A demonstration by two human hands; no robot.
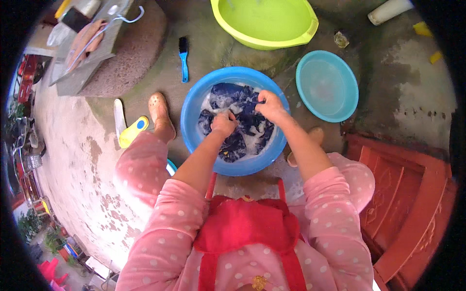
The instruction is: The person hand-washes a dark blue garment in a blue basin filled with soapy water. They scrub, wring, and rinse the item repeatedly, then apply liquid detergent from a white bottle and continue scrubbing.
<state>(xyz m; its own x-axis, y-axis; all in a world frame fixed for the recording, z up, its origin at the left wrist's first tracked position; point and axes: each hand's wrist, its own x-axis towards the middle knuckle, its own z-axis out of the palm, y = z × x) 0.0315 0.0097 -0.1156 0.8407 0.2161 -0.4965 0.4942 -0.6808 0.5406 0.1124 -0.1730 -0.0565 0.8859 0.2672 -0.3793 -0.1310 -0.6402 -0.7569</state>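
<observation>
A blue basin stands on the ground between my feet, holding soapy water and a wet dark blue garment streaked with white suds. My left hand is closed on the cloth near the basin's middle. Toward the basin's right side, my right hand pinches another part of the same garment, its fingers bent inward. The cloth lies bunched, partly under the suds, and my hands cover some of it.
Beyond the basin is a lime-green tub with water. A turquoise basin sits to the right, near a red wooden panel. A blue brush and yellow insoles lie to the left. A stone slab stands at upper left.
</observation>
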